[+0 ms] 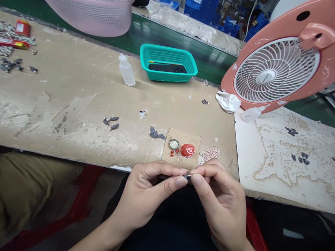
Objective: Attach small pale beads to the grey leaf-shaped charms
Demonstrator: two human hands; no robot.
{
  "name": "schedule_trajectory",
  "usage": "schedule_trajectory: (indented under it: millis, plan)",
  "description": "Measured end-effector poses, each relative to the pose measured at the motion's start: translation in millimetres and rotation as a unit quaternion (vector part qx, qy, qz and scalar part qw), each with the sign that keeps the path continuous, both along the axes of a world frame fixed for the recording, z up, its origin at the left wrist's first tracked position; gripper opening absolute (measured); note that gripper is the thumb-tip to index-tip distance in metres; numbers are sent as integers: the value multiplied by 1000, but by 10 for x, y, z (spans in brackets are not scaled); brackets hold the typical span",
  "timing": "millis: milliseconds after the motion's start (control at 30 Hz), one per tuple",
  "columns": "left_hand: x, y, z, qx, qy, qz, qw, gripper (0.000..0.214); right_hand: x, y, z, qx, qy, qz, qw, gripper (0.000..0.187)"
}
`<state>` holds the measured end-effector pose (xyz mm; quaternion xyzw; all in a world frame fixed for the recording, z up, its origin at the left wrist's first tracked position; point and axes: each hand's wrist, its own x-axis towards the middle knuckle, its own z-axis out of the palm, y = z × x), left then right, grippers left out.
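My left hand and my right hand meet above the front edge of the worktable, their fingertips pinching a small dark piece from both sides. Just beyond them lies a square of brown cardboard. On it sit a crown bottle cap holding a pale substance, a red lid and a few red drops. A heap of tiny pink beads lies to its right. Several dark leaf-shaped charms rest on the table beside the cardboard.
A teal plastic basket holding a black item and a squeeze bottle stand farther back. A pink fan, crumpled tissue and a printed paper sheet are on the right. Loose metal parts lie at the far left.
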<state>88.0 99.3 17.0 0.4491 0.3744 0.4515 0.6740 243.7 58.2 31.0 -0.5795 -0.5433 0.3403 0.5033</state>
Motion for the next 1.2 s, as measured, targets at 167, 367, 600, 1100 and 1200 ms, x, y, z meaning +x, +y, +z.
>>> schedule_trajectory:
  millis: [167, 367, 600, 1100, 1200]
  plan:
    - [19, -2, 4, 9, 12, 15, 1000, 29, 0, -6, -14, 2, -6, -2, 1000, 9]
    - [33, -34, -9, 49, 36, 34, 998, 29, -13, 2, -14, 24, -26, 4, 999, 10]
    - [20, -30, -60, 106, 52, 36, 992, 31, -9, -16, -25, -7, -25, 12, 1000, 13]
    - [-30, 18, -70, 125, 139, -1, 982, 17, 18, -32, -67, 30, -34, 1, 999, 11]
    - [-32, 11, -48, 175, 181, -8, 968, 15, 17, -45, -53, 39, -47, 8, 998, 15]
